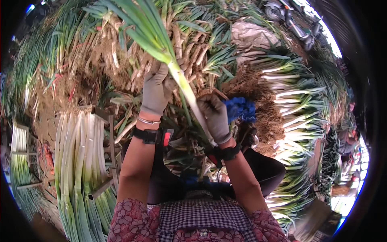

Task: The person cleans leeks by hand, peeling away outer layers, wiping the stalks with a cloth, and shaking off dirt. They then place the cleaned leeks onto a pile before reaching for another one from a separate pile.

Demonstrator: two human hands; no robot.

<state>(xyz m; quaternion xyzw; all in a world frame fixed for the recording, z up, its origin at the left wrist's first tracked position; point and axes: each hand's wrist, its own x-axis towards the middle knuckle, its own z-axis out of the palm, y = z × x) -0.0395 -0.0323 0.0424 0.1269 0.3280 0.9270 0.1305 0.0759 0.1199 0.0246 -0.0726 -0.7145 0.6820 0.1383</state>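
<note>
A long green onion (184, 85) slants in front of me, its green leaves pointing up and left and its white end down by my right wrist. My left hand (156, 90), in a grey work glove, is closed on it just below where the leaves fork. My gloved right hand (215, 115) sits lower, fingers curled against the white stalk; what lies under those fingertips is hidden. A thin green strip of leaf (186, 108) hangs beside the stalk.
Untrimmed green onions with roots (115, 52) are heaped ahead. Cleaned stalks fill a metal rack (115, 149) at left. A long row of white-stemmed onions (292, 101) lies at right, roots inward. A blue cloth (240, 109) is beside my right hand; a pale sack (254, 38) lies farther off.
</note>
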